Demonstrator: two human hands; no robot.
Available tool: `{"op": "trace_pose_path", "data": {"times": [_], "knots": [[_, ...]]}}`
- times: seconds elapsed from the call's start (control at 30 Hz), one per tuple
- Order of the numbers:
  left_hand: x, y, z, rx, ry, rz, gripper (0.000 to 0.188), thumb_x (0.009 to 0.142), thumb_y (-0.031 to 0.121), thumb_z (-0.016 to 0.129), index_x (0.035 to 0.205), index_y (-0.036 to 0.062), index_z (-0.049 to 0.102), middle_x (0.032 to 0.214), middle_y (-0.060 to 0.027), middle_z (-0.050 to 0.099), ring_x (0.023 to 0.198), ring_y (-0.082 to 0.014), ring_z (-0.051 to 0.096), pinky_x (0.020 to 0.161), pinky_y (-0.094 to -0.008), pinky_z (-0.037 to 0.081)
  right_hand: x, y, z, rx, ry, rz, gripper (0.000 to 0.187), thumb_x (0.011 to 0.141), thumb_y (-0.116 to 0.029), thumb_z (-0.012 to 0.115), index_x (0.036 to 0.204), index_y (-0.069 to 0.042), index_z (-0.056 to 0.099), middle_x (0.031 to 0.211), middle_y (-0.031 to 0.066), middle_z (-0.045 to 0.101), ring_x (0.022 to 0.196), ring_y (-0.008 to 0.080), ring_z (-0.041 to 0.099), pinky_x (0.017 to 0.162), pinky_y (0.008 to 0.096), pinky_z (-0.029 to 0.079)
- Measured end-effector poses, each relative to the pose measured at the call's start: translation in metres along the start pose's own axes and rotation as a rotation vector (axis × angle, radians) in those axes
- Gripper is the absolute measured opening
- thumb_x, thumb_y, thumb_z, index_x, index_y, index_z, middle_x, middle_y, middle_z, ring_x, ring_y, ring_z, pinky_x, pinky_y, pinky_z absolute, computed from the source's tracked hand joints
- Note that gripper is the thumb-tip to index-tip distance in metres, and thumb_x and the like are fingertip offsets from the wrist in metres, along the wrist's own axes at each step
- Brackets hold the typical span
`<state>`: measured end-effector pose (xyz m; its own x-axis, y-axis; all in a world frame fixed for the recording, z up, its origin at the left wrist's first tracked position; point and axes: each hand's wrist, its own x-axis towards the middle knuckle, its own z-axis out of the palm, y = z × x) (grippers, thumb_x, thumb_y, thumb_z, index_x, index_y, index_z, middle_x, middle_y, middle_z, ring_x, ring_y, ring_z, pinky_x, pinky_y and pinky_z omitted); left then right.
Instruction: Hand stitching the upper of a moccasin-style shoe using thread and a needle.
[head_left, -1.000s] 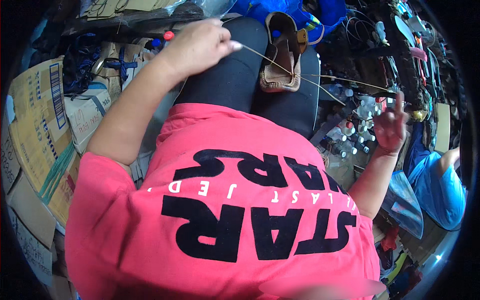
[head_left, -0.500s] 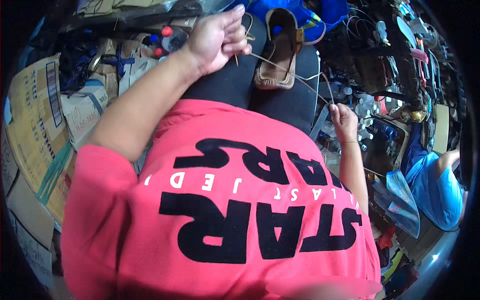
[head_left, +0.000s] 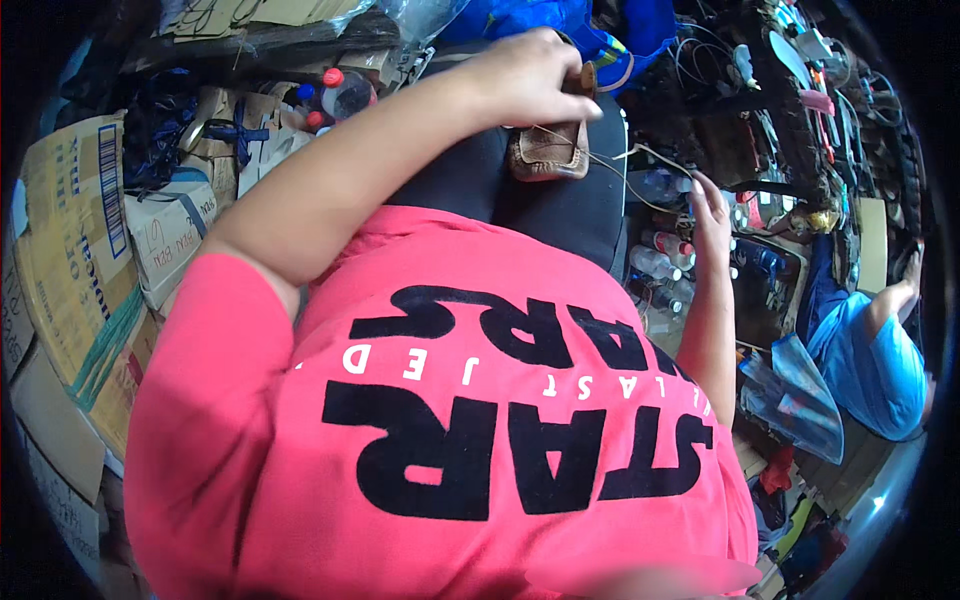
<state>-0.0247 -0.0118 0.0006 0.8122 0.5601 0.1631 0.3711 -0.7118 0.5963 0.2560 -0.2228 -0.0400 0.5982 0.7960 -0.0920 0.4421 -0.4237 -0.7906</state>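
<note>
A brown leather shoe [head_left: 548, 160] rests on my dark-trousered thighs, its stitched toe toward me. Over its opening lies my left hand [head_left: 535, 80], back upward, thumb spread away from the bent index finger; the other fingers are hidden. Pale thread [head_left: 655, 152] runs from the shoe's upper out to the right in a slack curve. At its far end, beside my right thigh, my right hand [head_left: 711, 215] is raised with the thread at its fingertips. The shoe's heel and inside are mostly covered by my left hand.
Blue plastic bags [head_left: 640, 30] lie beyond the shoe. Cardboard boxes [head_left: 75, 230] and red-capped bottles [head_left: 345, 92] stand at left. Several clear bottles [head_left: 655, 262] are beside my right thigh. Another person in a blue shirt [head_left: 870, 365] is at far right.
My left hand has moved right from beside the shoe to over its opening. My right hand has shifted slightly outward, and the thread hangs slacker.
</note>
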Motion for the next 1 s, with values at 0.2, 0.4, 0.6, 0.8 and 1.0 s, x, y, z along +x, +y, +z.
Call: {"op": "trace_pose_path", "data": {"times": [0.2, 0.4, 0.6, 0.8, 1.0], "knots": [[0.025, 0.0, 0.024, 0.114, -0.151, -0.128, 0.074, 0.065, 0.053, 0.073, 0.109, -0.0051, 0.059, 0.112, -0.0241, 0.058, 0.105, -0.0352, 0.058, 0.089, -0.0394, 0.047, -0.035, -0.079, 0.031, -0.404, -0.353, -0.774, 0.031, 0.08, -0.032, 0.067, 0.096, -0.005, 0.066, 0.105, 0.0125, 0.059, 0.107, 0.0303, 0.051, 0.096, 0.0398, 0.037], [0.024, -0.017, 0.016, -0.114, -0.232, -0.057, 0.055, 0.065, 0.045, 0.078, 0.09, -0.0026, 0.066, 0.086, -0.0159, 0.064, 0.082, -0.0278, 0.064, 0.074, -0.0356, 0.049, -0.087, -0.027, -0.009, -0.592, -0.801, -0.242, 0.038, 0.087, -0.042, 0.057, 0.083, -0.005, 0.064, 0.086, 0.0164, 0.06, 0.089, 0.0355, 0.053, 0.085, 0.0441, 0.037], [0.01, -0.007, 0.033, -0.518, -0.229, -0.015, 0.035, 0.07, 0.03, 0.079, 0.077, -0.0006, 0.063, 0.082, -0.0093, 0.055, 0.079, -0.0197, 0.056, 0.073, -0.0309, 0.044, -0.065, -0.028, -0.021, -0.398, -0.317, -0.15, 0.029, 0.088, -0.029, 0.064, 0.092, -0.001, 0.067, 0.088, 0.0159, 0.063, 0.077, 0.0298, 0.061, 0.072, 0.0361, 0.048], [-0.003, -0.007, 0.038, -0.314, -0.19, 0.103, 0.03, 0.074, 0.032, 0.074, 0.085, 0.0047, 0.067, 0.103, -0.011, 0.054, 0.102, -0.0267, 0.053, 0.089, -0.0347, 0.043, -0.02, -0.147, 0.049, -0.482, -0.579, -0.547, 0.027, 0.084, -0.028, 0.065, 0.085, -0.001, 0.065, 0.084, 0.0172, 0.061, 0.077, 0.0342, 0.06, 0.069, 0.039, 0.048], [-0.002, -0.006, 0.042, -0.353, -0.227, 0.062, 0.029, 0.074, 0.031, 0.074, 0.088, 0.006, 0.069, 0.104, -0.0105, 0.053, 0.101, -0.0268, 0.053, 0.09, -0.0343, 0.042, -0.005, -0.133, 0.062, -0.488, -0.801, -0.632, 0.017, 0.081, -0.016, 0.062, 0.081, 0.001, 0.06, 0.069, 0.0193, 0.052, 0.067, 0.0385, 0.054, 0.062, 0.0436, 0.043]]}}
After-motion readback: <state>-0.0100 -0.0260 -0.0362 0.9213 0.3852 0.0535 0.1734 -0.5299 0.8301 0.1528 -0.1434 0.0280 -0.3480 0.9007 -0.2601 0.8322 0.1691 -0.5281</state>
